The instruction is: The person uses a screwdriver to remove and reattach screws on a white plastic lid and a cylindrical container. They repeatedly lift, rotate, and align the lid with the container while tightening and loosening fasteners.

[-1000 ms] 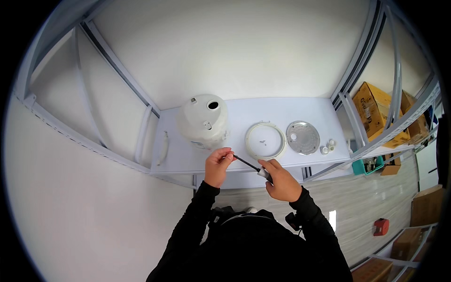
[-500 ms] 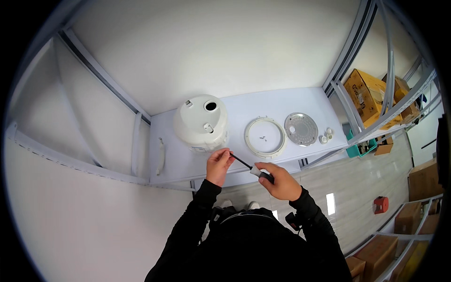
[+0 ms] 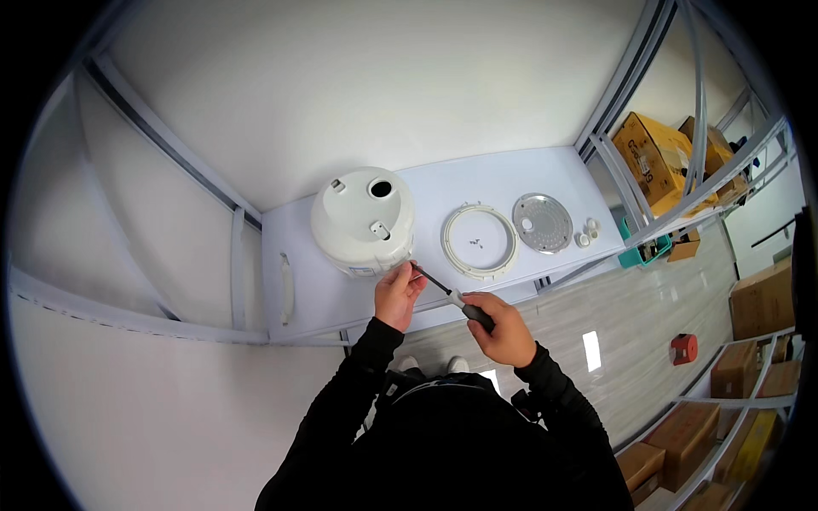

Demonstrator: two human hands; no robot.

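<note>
Plainly, right fingers (image 3: pixel 482 301) grip a screwdriver (image 3: pixel 457 298); left fingers (image 3: pixel 399 277) pinch together at its tip.

Yellow box (image 3: pixel 654 152) at upper right: large dark lettering (image 3: pixel 642 173) runs along one side, with a paler patch near it, too skewed and small to read with confidence. White rounded tub (image 3: pixel 349 223) on the bench (image 3: pixel 443 177): small bluish label (image 3: pixel 362 271) low on the near side, its print too fine to make out. Any markings on the brown cartons (image 3: pixel 688 430) at lower right are too blurred to tell.
</note>
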